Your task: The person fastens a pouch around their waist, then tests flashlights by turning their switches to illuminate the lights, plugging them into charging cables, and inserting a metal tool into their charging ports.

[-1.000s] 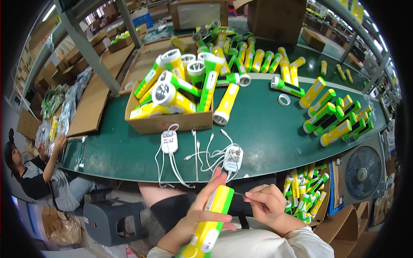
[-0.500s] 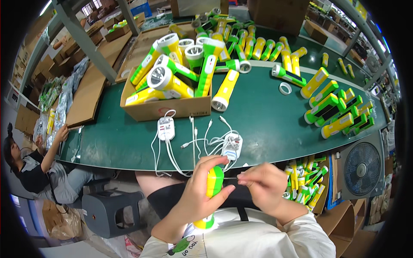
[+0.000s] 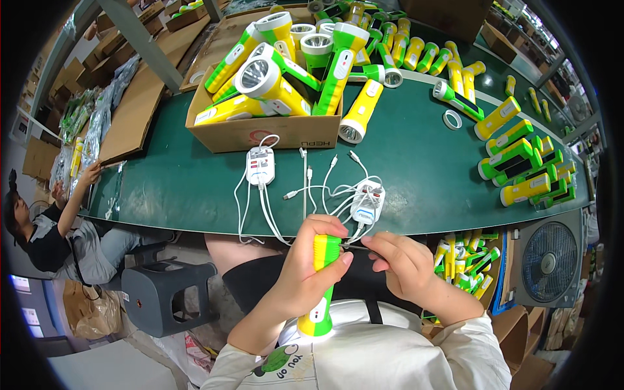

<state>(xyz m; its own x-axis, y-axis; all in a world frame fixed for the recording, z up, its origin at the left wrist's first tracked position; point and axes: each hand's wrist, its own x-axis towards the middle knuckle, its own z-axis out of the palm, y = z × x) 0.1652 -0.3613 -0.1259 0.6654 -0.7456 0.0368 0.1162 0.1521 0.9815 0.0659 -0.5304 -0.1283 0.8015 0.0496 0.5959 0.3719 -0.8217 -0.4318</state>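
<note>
Yellow-green flashlight point(image 3: 319, 308) in left hand point(image 3: 302, 266), curled closed around it; thin rod point(image 3: 355, 247) in right hand point(image 3: 404, 265), thumb-and-finger pinch, near flashlight's upper end.

Box point(image 3: 227, 133) on table point(image 3: 195, 192), torches point(image 3: 259, 77) inside. Left charger point(image 3: 260, 170) before box; right charger point(image 3: 366, 207) right of it. Ring point(image 3: 446, 121) right of box. Torch cluster point(image 3: 513, 156) at table's right end. Off near edge: stool point(image 3: 148, 302) left, fan point(image 3: 548, 262) right, torch point(image 3: 320, 302) in left hand point(image 3: 304, 273) between.

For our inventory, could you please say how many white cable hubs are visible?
2: the left hub by the cardboard box, the right hub near the right hand; others may be hidden.
</note>
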